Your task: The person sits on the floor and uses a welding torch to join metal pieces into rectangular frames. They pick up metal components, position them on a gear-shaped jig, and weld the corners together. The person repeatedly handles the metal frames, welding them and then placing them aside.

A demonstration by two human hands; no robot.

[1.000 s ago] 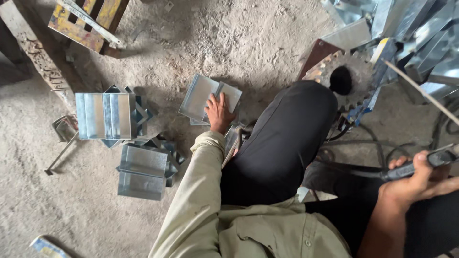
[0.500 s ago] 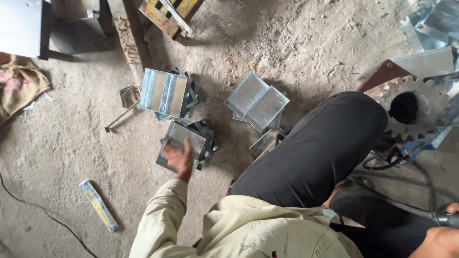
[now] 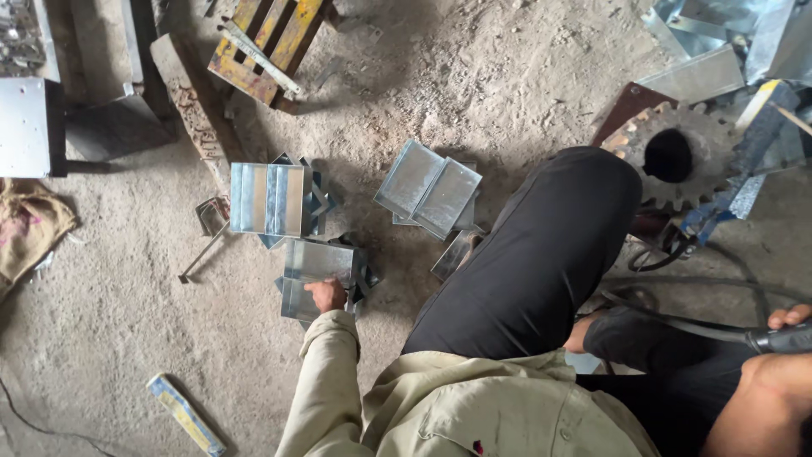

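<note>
My left hand (image 3: 326,295) reaches down to the floor in a beige sleeve. Its fingers curl over the near edge of a folded grey sheet-metal piece (image 3: 315,264) on top of a small stack. My right hand (image 3: 782,366) sits at the right edge of the view, closed around a black tool handle (image 3: 785,338) with a cable running left from it. My black-trousered knee (image 3: 550,245) lies between the two hands.
Two more stacks of sheet-metal pieces lie on the dusty floor, one (image 3: 267,199) behind my left hand and one (image 3: 428,188) by my knee. A rusty gear wheel (image 3: 702,135), metal offcuts, a yellow rusty frame (image 3: 266,46), a cloth sack (image 3: 25,230) and a yellow-blue strip (image 3: 186,415) surround me.
My left hand has moved from the stack by my knee to the nearer left stack and closed on its top piece. The view has shifted left; my right hand still holds the handle.
</note>
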